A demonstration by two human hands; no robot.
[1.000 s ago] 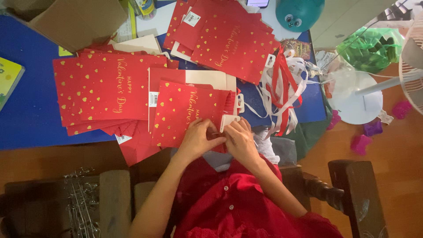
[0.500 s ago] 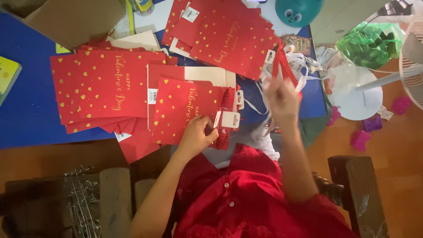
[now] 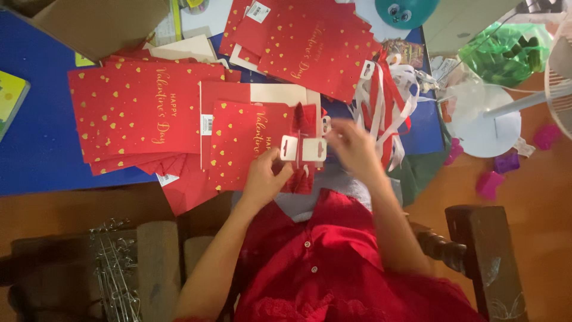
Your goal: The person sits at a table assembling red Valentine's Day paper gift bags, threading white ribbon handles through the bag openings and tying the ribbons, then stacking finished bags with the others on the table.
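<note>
Over at the far left a yellow-green book [image 3: 11, 98] is lying on the blue counter [image 3: 36, 155], and a brown cardboard box [image 3: 101, 24] is sitting at the top edge. Below the counter, a bundle of metal wire hangers [image 3: 113, 262] is resting on a dark wooden chair [image 3: 77, 268].

Moving right, a stack of flat red gift bags [image 3: 137, 116] dotted with gold hearts is lying spread on the counter. Just beside it, one folded red bag [image 3: 247, 146] is lying nearest the person, its cream inside showing along the top.

The left hand [image 3: 265, 179] is resting on the lower right corner of that bag, its fingers curled around the bag's edge where two small white hang tags [image 3: 302, 149] are sticking up. The right hand [image 3: 351, 146] is hovering just to the right of the tags, blurred, fingers loosely bent; I cannot tell whether it is gripping anything.

Behind the right hand a tangle of red and white ribbon handles [image 3: 384, 104] is lying on the counter, with more red bags [image 3: 304, 45] fanned out above. Further right, a white fan base [image 3: 482, 122] is standing on the wooden floor, a green plastic bag [image 3: 506, 50] is sitting above it, and small pink pieces [image 3: 497, 170] are lying scattered nearby.
</note>
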